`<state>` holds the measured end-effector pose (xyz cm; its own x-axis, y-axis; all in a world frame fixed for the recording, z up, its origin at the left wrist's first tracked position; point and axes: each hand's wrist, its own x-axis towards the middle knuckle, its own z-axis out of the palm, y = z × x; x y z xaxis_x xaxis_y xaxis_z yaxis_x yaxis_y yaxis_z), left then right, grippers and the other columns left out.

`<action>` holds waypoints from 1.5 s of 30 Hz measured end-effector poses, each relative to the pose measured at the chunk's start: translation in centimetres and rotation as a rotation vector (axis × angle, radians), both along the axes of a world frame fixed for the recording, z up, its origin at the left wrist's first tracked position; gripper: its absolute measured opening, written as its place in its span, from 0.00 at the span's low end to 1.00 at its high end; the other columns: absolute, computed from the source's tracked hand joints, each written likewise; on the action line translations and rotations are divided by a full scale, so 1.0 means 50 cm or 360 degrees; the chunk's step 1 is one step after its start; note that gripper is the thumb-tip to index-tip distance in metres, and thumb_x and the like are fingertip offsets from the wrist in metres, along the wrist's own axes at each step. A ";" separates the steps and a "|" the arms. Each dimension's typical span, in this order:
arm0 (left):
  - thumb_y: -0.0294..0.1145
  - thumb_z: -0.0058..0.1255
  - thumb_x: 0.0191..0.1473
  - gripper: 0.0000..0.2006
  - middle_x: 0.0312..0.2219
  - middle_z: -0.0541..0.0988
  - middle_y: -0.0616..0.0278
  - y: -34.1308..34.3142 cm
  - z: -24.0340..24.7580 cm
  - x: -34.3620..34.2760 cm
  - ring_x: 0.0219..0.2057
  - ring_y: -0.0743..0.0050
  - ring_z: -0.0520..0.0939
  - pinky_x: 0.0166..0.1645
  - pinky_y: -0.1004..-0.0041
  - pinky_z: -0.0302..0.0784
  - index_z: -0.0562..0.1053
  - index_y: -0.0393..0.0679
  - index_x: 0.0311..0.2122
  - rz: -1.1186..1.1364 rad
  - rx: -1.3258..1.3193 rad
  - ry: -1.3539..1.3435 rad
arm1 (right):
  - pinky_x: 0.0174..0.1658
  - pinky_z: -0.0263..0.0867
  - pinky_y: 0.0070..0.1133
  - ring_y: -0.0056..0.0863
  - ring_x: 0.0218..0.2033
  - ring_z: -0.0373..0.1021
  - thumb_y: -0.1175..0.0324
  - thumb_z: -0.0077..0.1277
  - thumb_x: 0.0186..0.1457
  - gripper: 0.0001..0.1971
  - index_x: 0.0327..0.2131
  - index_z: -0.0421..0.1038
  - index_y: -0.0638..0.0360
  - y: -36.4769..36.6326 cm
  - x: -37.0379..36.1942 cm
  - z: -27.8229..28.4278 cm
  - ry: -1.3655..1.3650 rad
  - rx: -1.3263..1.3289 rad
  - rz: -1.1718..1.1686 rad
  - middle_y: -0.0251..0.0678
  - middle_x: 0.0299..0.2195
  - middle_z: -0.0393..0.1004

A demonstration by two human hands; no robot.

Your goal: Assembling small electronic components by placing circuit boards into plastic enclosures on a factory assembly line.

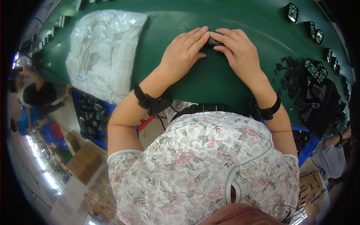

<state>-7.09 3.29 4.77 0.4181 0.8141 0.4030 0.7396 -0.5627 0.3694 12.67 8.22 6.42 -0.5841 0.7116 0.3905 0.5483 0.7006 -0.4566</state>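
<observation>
Ahead of me on the green work surface (157,45), both my hands are at a small black plastic case (213,42). My left hand (183,52) has its fingers pressed together, with the tips against the left end of the case and the thumb below. Curled around the other end is my right hand (240,50), fingers over the top and thumb at the near side. The fingers cover much of the case, so its details are hidden. To the left lies a clear plastic bag (101,52) filled with flat whitish translucent pieces.
Small black parts (290,75) are heaped at the right, beside circuit boards (316,70) and black housings (317,95). More boards (292,13) line the far right. Below the table's left edge stands a blue bin (90,116) of boards. Co-workers (37,88) are on both sides.
</observation>
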 end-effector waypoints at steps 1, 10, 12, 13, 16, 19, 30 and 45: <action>0.24 0.57 0.40 0.27 0.47 0.74 0.56 0.003 -0.009 0.011 0.49 0.59 0.74 0.50 0.66 0.71 0.68 0.38 0.50 0.0092 0.0092 -0.0011 | 0.38 0.68 0.23 0.33 0.38 0.69 0.70 0.56 0.46 0.18 0.44 0.73 0.54 0.017 0.012 0.005 0.0074 -0.0178 0.0092 0.35 0.39 0.73; 0.35 0.56 0.50 0.14 0.23 0.77 0.55 0.260 -0.016 0.017 0.25 0.57 0.78 0.32 0.67 0.74 0.72 0.39 0.39 0.0484 -0.0570 -0.0765 | 0.38 0.66 0.17 0.21 0.33 0.70 0.68 0.55 0.52 0.14 0.42 0.74 0.59 0.102 0.143 0.048 0.0439 -0.0343 -0.0535 0.33 0.36 0.75; 0.35 0.49 0.56 0.13 0.23 0.78 0.53 0.369 -0.028 -0.001 0.20 0.68 0.78 0.25 0.74 0.73 0.72 0.34 0.38 0.0411 -0.0713 -0.1075 | 0.37 0.65 0.17 0.21 0.32 0.70 0.69 0.54 0.52 0.13 0.42 0.73 0.59 0.085 0.212 0.064 0.0309 -0.0270 -0.0807 0.33 0.36 0.74; 0.35 0.43 0.60 0.15 0.25 0.80 0.51 0.412 -0.043 -0.001 0.18 0.74 0.78 0.20 0.79 0.73 0.71 0.29 0.38 0.0373 -0.0792 -0.1287 | 0.37 0.65 0.18 0.22 0.32 0.70 0.71 0.54 0.51 0.12 0.41 0.73 0.60 0.081 0.246 0.060 0.0194 -0.0236 -0.0892 0.33 0.36 0.74; 0.35 0.43 0.59 0.16 0.25 0.80 0.50 0.497 -0.033 0.005 0.18 0.74 0.78 0.22 0.79 0.75 0.71 0.28 0.37 0.0556 -0.1433 -0.1732 | 0.35 0.65 0.19 0.26 0.29 0.69 0.73 0.54 0.50 0.12 0.40 0.72 0.60 0.052 0.315 0.043 -0.0251 -0.0217 -0.0910 0.35 0.33 0.72; 0.37 0.44 0.59 0.17 0.24 0.80 0.50 0.527 -0.050 -0.011 0.18 0.73 0.78 0.21 0.79 0.74 0.72 0.27 0.35 0.0595 -0.1482 -0.1451 | 0.34 0.65 0.21 0.29 0.28 0.67 0.74 0.55 0.49 0.12 0.39 0.70 0.61 0.027 0.313 0.023 -0.0232 -0.0289 -0.0937 0.36 0.31 0.69; 0.37 0.55 0.50 0.12 0.21 0.76 0.55 0.157 0.071 -0.051 0.25 0.52 0.77 0.31 0.63 0.73 0.71 0.41 0.35 0.0741 -0.0093 -0.0700 | 0.40 0.65 0.26 0.39 0.38 0.68 0.76 0.47 0.54 0.09 0.40 0.66 0.63 -0.028 0.285 0.022 -0.0432 -0.0296 -0.0754 0.42 0.36 0.69; 0.39 0.52 0.51 0.12 0.32 0.78 0.51 -0.124 0.022 -0.385 0.35 0.49 0.77 0.40 0.59 0.71 0.75 0.43 0.36 0.1751 0.0044 0.0406 | 0.33 0.63 0.23 0.32 0.28 0.68 0.69 0.51 0.54 0.05 0.31 0.69 0.60 0.012 0.326 -0.003 -0.0525 -0.0046 -0.0904 0.37 0.27 0.70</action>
<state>-26.34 -2.89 5.88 -0.4481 0.7828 0.4318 0.8902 0.4353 0.1345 28.96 8.84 6.26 -0.2001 0.9521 0.2314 0.9438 0.2507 -0.2154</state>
